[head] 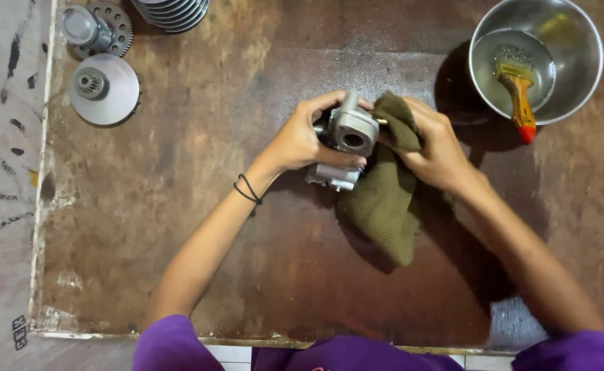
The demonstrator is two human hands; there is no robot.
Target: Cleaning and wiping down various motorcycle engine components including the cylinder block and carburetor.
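A grey metal engine part [348, 141] is held above the middle of the brown worktop [178, 227], gripped by the closed fingers of the left hand [300, 141]. An olive cloth [388, 199] is pressed against it by the right hand [438, 151], fingers curled around the fabric.

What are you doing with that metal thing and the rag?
A person is holding a small grey metal engine part over a worn brown table. The left hand grips the part, and the right hand presses an olive-green cloth against its side. A steel bowl at the top right holds some liquid and a brush with an orange handle. Round metal gear parts lie at the top left.
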